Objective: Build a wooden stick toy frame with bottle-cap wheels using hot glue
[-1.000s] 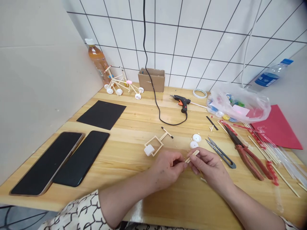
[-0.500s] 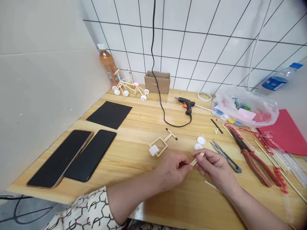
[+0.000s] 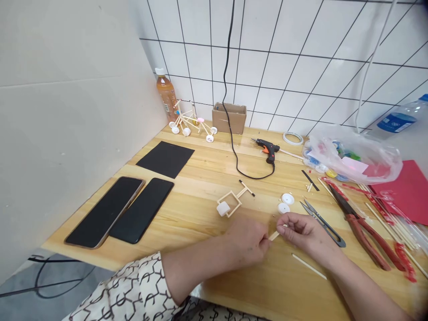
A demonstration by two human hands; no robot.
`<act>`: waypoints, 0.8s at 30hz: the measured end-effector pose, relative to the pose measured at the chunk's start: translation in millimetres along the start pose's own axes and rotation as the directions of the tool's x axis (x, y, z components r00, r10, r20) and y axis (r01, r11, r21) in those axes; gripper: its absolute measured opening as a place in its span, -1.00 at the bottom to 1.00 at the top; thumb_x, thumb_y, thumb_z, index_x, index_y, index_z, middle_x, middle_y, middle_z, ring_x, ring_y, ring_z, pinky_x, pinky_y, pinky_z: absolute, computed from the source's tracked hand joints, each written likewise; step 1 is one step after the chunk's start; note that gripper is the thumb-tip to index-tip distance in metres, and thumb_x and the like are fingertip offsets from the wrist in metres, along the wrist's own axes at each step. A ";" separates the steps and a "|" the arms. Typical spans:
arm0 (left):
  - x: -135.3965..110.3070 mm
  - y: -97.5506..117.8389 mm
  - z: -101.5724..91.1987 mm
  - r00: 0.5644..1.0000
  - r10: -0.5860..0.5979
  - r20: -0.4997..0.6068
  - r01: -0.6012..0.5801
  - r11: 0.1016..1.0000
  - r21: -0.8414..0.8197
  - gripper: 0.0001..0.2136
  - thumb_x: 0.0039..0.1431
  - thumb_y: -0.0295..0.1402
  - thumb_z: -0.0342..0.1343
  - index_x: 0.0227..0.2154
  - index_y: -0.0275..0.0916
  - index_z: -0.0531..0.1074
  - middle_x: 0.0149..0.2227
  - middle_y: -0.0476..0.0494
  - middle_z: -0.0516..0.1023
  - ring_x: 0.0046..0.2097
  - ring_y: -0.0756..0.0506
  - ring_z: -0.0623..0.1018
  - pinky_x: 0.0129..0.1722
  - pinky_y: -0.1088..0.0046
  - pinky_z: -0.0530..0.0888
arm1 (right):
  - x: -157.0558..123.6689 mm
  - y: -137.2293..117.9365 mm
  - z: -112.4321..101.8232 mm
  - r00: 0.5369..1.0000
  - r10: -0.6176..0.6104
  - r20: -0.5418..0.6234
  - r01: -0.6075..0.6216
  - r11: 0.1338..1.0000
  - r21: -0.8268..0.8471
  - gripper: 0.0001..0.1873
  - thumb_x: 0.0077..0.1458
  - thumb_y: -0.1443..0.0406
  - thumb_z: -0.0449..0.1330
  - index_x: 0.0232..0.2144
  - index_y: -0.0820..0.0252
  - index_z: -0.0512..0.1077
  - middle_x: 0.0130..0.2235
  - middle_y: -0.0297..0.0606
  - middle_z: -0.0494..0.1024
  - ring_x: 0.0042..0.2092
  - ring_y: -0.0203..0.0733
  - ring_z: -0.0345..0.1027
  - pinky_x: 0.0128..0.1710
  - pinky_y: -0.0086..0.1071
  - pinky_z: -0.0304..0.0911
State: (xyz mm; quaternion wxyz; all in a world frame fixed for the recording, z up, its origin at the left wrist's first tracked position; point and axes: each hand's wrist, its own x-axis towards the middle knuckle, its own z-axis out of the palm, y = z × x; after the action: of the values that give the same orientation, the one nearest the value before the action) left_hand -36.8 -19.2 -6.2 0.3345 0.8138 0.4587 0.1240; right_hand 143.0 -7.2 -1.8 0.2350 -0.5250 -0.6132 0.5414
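Between my two hands is a short piece of pale wooden stick (image 3: 274, 235), possibly more than one laid together. My left hand (image 3: 249, 240) pinches its near end, and my right hand (image 3: 301, 232) grips the far end between thumb and fingers. Just beyond the right hand lie two white bottle caps (image 3: 284, 208). A small stick frame (image 3: 240, 201) with a white block (image 3: 223, 208) on one corner rests left of them. One loose stick (image 3: 309, 266) lies under my right wrist.
Thread snips (image 3: 324, 223) and red-handled pliers (image 3: 371, 236) lie to the right. Behind are a glue gun (image 3: 267, 148) with its cord, a cardboard box (image 3: 229, 119), a tape roll (image 3: 293, 138) and a stick model (image 3: 187, 120). Two phones (image 3: 142, 211) lie left.
The camera view has swung left, so things appear further right. Both hands still hold the stick piece; my left hand has turned, hiding more of its fingers.
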 end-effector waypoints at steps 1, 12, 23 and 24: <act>-0.2 0.3 0.0 1.000 0.016 0.008 -0.017 0.999 0.050 -0.76 0.05 -0.37 0.03 -0.68 -0.28 0.40 -0.64 -0.10 0.44 -0.59 -0.01 0.34 -0.60 0.49 0.12 | -0.3 0.4 -0.7 1.000 -0.009 0.018 0.010 0.999 -0.039 -0.66 -0.08 0.04 0.22 -0.54 0.21 0.39 -0.62 -0.44 0.27 -0.58 -0.40 0.05 -0.60 -0.48 -0.04; -1.4 17.2 -20.5 0.964 -0.088 0.251 0.005 0.949 0.314 -0.68 0.19 -0.31 -0.12 -0.40 -0.30 0.52 -0.40 -0.21 0.58 -0.36 -0.16 0.53 -0.45 0.40 0.34 | -0.7 8.1 -12.0 0.974 -0.128 0.190 0.195 0.895 -0.400 -0.77 0.13 0.17 0.04 -0.40 0.13 0.43 -0.43 -0.31 0.45 -0.39 -0.25 0.29 -0.39 -0.37 0.21; -3.2 12.2 -20.8 0.973 -0.075 0.217 -0.011 0.929 0.370 -0.70 0.15 -0.26 -0.08 -0.39 -0.30 0.52 -0.41 -0.24 0.59 -0.31 -0.21 0.56 -0.38 0.34 0.42 | -4.1 6.2 -11.1 0.943 -0.247 0.225 0.333 0.670 -0.663 -0.79 0.17 0.30 -0.01 -0.26 0.09 0.43 -0.23 -0.20 0.44 -0.24 -0.20 0.36 -0.25 -0.29 0.24; -3.7 11.5 -19.9 0.976 -0.074 0.203 -0.003 0.935 0.355 -0.70 0.14 -0.25 -0.06 -0.40 -0.31 0.52 -0.41 -0.26 0.59 -0.31 -0.23 0.56 -0.37 0.33 0.42 | -3.9 6.2 -10.8 0.942 -0.256 0.218 0.336 0.672 -0.660 -0.80 0.17 0.31 -0.01 -0.26 0.10 0.42 -0.23 -0.20 0.44 -0.23 -0.20 0.35 -0.24 -0.29 0.24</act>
State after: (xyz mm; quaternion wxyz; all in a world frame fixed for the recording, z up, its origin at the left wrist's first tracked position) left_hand -41.3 -17.8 16.6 0.2322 0.8608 0.4496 -0.0543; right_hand 155.9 -7.1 -3.1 0.0747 -0.4381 -0.8582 0.2568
